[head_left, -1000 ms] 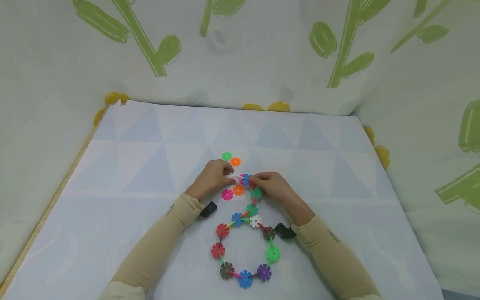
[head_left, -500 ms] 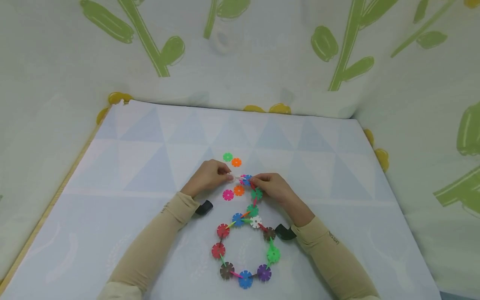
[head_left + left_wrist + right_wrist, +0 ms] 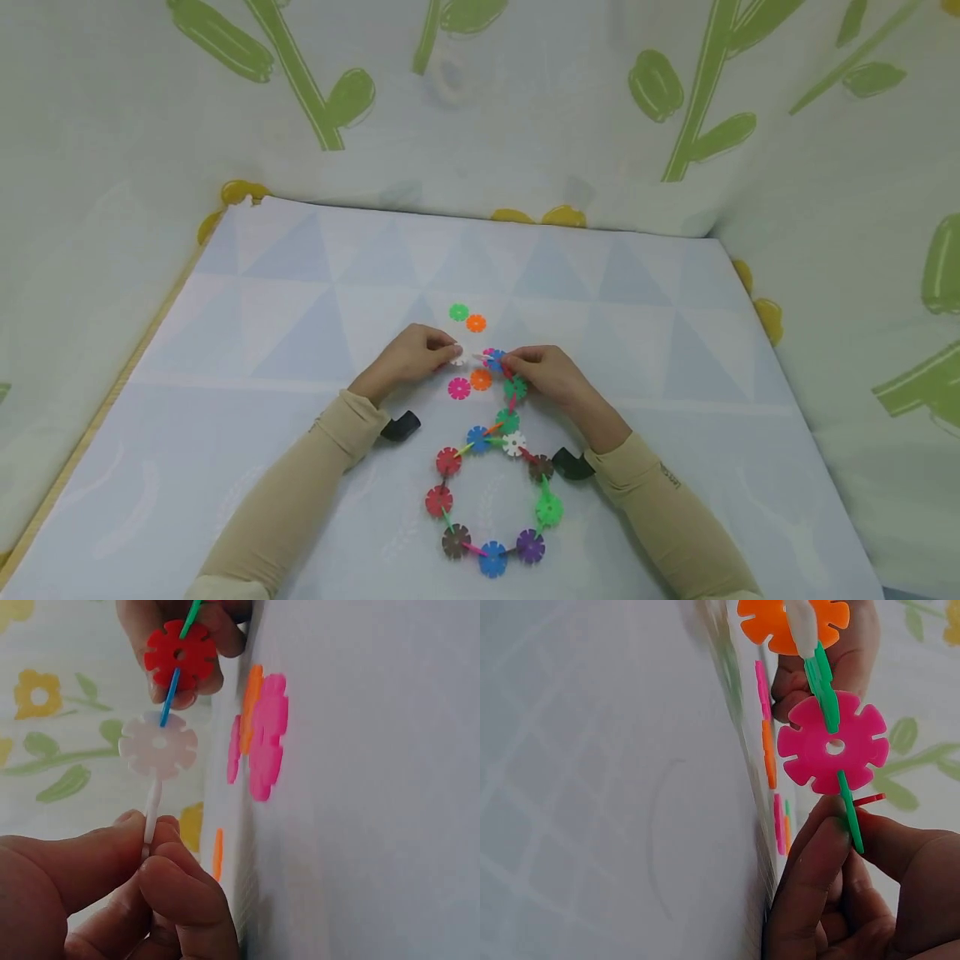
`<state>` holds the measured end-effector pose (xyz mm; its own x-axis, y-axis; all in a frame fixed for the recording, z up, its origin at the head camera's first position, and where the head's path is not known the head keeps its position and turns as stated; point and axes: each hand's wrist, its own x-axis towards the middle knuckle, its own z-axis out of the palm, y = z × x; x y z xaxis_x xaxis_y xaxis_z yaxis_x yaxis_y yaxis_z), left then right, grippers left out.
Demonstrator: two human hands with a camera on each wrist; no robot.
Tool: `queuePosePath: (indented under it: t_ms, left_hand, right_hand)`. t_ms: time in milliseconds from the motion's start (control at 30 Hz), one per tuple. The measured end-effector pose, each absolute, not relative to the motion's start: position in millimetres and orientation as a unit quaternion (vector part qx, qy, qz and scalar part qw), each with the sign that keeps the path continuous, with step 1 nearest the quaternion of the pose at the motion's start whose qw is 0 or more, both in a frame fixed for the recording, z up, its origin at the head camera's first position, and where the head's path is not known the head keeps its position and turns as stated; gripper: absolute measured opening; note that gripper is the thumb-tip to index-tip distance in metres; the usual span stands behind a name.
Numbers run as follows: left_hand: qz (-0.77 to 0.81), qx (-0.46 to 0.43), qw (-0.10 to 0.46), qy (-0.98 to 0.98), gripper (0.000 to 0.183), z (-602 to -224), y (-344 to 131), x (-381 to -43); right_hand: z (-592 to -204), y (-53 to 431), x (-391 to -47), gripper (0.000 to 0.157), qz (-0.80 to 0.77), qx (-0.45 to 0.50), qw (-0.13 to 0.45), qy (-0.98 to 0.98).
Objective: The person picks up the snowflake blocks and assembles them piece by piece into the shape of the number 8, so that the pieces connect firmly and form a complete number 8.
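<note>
Between its thumb and fingertips, my left hand pinches a white notched disc, seen edge-on in the left wrist view. A pale translucent disc stands just beyond it; whether the two are slotted together I cannot tell. My right hand grips the upper end of a chain of interlocked discs, near a blue disc. Close up, a green disc sits at its fingertips, with a pink disc slotted above. The chain runs down into a ring of coloured discs, including a purple disc.
Loose flat discs lie near the left hand: a green disc, an orange disc, another orange disc and a pink disc. Patterned cloth covers the table, and a printed curtain hangs behind it.
My left hand has drawn slightly left, away from the chain's end, and the white disc in its fingers shows more. The right hand and the ring stay nearly still.
</note>
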<state>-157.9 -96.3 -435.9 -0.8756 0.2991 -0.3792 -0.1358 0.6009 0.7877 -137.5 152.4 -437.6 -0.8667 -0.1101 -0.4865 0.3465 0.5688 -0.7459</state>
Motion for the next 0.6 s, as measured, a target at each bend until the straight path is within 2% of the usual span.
queuePosePath:
  t_ms: [600]
  left_hand:
    - [0.486, 0.011, 0.226, 0.844, 0.029, -439.7, -86.4, -150.5]
  right_hand:
    - [-439.2, 153.4, -136.0, 0.033, -0.455, 0.052, 0.237, 0.857]
